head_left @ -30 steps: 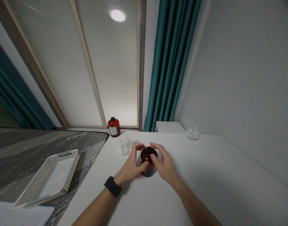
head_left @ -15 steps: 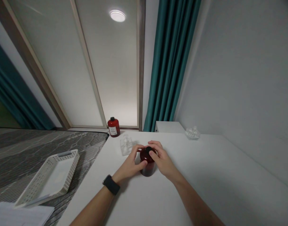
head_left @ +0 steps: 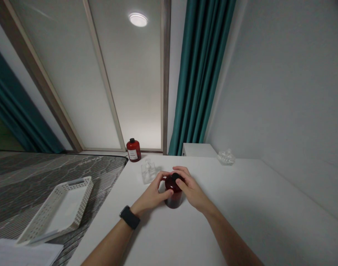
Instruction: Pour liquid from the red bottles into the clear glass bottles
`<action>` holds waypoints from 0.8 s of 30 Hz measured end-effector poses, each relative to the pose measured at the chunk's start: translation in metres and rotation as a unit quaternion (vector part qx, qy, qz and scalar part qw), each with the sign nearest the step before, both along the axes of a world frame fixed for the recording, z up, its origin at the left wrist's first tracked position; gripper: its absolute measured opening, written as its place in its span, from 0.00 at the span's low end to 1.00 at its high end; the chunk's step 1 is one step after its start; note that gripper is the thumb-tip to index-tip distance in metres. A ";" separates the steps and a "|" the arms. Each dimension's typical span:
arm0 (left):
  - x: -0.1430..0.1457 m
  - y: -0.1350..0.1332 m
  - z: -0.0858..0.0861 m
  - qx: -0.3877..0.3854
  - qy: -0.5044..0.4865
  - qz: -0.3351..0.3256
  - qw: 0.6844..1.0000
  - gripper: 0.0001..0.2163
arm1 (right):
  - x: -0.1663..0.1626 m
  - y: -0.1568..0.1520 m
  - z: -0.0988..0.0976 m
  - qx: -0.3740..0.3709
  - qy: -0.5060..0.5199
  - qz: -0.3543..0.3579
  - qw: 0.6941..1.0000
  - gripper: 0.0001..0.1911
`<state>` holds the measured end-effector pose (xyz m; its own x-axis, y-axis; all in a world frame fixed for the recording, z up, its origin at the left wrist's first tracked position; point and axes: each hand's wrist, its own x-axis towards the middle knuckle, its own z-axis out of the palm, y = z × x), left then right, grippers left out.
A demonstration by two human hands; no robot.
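A dark red-brown bottle (head_left: 173,199) with a black cap (head_left: 175,176) stands upright on the white table between my hands. My left hand (head_left: 155,192) is wrapped round the bottle's left side, thumb across its front. At the top, the thumb and fingers of my right hand (head_left: 189,186) close on the black cap. Just beyond my left hand sits a clear, empty-looking bottle (head_left: 148,173). Farther back, at the table's left corner, stands a second red bottle (head_left: 133,152) with a white label and black cap.
Crumpled clear plastic (head_left: 226,157) lies at the table's back right, near the wall. Left of the white table (head_left: 196,236), a white perforated basket (head_left: 84,199) and some paper sheets (head_left: 25,253) rest on a grey patterned surface. A white box-like piece (head_left: 199,149) stands behind the table.
Both hands keep their hold on the bottle and its cap. My right fingers have shifted very slightly round the cap; everything else stays where it was.
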<state>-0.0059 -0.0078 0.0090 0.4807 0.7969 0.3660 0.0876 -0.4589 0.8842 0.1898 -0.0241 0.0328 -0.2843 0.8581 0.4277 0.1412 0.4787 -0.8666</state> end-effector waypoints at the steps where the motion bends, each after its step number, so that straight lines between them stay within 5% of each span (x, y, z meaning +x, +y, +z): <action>1: 0.000 0.000 0.000 -0.002 -0.002 0.002 1.000 0.23 | 0.000 0.000 0.000 0.004 0.001 -0.006 1.000 0.14; 24: 0.009 -0.007 0.003 0.019 0.000 0.061 0.998 0.24 | -0.007 -0.001 -0.013 0.041 0.023 -0.054 0.997 0.16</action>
<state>0.0028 -0.0153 0.0119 0.3811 0.8349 0.3970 0.1439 -0.4778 0.8666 0.1831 -0.0249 0.0199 -0.1708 0.8441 0.5082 0.1560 0.5324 -0.8320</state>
